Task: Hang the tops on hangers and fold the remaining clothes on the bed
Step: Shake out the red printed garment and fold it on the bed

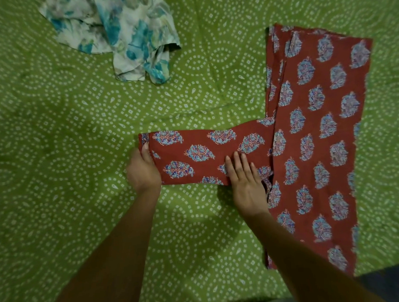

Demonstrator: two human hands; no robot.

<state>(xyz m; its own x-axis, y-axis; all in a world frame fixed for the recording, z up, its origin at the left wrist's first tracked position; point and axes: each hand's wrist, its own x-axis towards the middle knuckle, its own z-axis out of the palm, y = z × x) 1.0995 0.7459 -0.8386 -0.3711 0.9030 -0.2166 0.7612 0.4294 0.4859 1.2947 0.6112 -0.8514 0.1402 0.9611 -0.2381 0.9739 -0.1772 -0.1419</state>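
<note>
A dark red garment [317, 130] printed with blue leaf motifs lies flat on the bed at the right, its long body running from far to near. One sleeve [194, 155] sticks out to the left. My left hand [143, 170] grips the sleeve's cuff end, thumb on top of the cloth. Near the armpit, my right hand [245, 183] lies flat on the sleeve with straight fingers. A crumpled white garment with a teal floral print [118, 32] sits at the far left.
A green bedsheet [66, 146] with white dotted circles covers the whole bed. A dark blue patch of cloth [395, 281] shows at the near right corner.
</note>
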